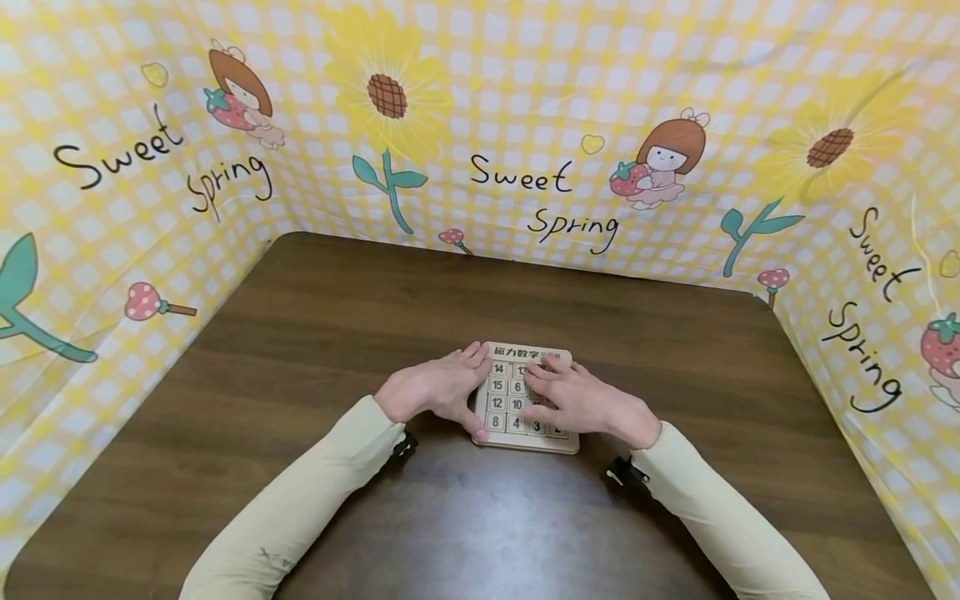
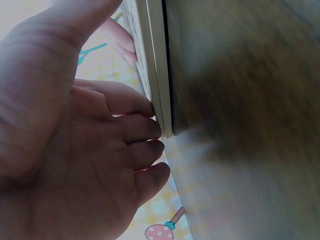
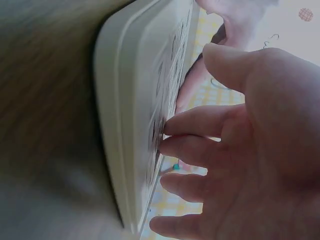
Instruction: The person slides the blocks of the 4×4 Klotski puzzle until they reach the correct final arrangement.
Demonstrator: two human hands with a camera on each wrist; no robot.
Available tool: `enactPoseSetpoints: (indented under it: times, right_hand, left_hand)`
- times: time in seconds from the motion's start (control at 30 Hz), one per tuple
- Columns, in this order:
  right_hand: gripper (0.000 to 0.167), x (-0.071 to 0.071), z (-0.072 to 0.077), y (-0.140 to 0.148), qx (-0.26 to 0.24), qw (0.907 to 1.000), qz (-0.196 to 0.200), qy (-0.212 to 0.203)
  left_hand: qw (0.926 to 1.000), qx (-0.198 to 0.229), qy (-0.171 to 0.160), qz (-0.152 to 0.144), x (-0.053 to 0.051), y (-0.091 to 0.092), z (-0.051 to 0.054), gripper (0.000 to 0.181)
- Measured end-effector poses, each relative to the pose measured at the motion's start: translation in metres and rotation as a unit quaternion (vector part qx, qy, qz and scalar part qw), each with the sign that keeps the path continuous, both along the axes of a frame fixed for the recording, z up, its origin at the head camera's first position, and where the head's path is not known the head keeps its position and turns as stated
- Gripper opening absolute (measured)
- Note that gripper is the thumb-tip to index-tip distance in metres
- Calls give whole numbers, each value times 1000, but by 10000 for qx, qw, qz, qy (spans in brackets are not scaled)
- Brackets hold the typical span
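Observation:
A pale wooden number slide puzzle [image 1: 525, 445] lies flat on the table, with numbered square tiles [image 1: 497, 403] in rows under a printed heading. Along its left side rests my left hand [image 1: 442, 387], thumb at the near left corner and fingertips by the far left corner. In the left wrist view the fingers [image 2: 142, 127] reach the puzzle's edge. My right hand [image 1: 588, 400] lies over the right-hand tiles and hides several of them. The right wrist view has its index and middle fingers [image 3: 192, 147] touching the face of the puzzle [image 3: 120, 110], with the thumb raised off it.
The brown wood-grain table [image 1: 360, 300] stretches around the puzzle on all sides. A yellow checked cloth [image 1: 517, 108] with flowers and lettering hangs behind the table and along both sides. Small black devices [image 1: 628, 472] sit at both wrists.

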State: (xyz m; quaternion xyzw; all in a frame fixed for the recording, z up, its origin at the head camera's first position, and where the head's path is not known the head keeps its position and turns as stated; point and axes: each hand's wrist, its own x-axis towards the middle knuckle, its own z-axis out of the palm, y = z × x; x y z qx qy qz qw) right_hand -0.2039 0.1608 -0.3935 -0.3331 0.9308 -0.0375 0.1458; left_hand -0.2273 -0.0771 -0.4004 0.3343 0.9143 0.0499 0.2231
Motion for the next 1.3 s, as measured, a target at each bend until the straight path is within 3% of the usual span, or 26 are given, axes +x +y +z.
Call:
enactPoseSetpoints:
  times: [0.13, 0.3, 0.7, 0.97, 1.3]
  right_hand:
    - [69, -2, -1, -10, 13, 9998, 176, 110]
    - [70, -1, -1, -10, 20, 10000, 79, -21]
    - [69, 10, 14, 31, -346, 9984, -389, -220]
    - [72, 14, 5, 45, -299, 9963, -623, -515]
    - [73, 13, 0, 46, -271, 9970, -582, -428]
  left_hand:
    - [10000, -73, -4, -29, 1, 0, 2, 124]
    - [9999, -30, -68, 82, 2, 1, 2, 125]
    - [10000, -20, -27, 15, 1, 2, 2, 125]
    - [10000, 8, -46, 37, 2, 1, 2, 124]
    - [10000, 20, 30, 42, 3, 1, 2, 123]
